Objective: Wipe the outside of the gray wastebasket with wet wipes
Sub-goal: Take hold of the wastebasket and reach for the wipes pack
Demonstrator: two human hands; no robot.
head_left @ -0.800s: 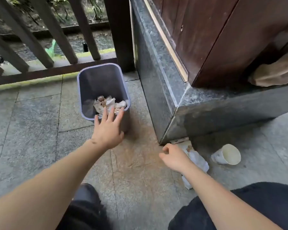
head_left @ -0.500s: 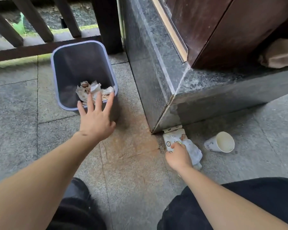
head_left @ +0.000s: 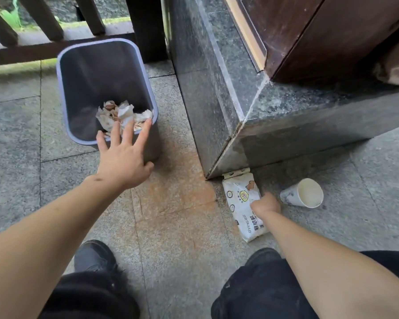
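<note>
My right hand (head_left: 264,204) has now dropped onto the wipes pack (head_left: 242,203) lower right, grip unclear, while my left hand (head_left: 122,157), fingers spread, steadies the gray wastebasket (head_left: 152,143).

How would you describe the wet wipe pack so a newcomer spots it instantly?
Find the dark stone step's corner. At its foot on the floor lies the wet wipe pack, under the right hand. It is flat, white and printed, unlike the round paper cup beside it.
</note>
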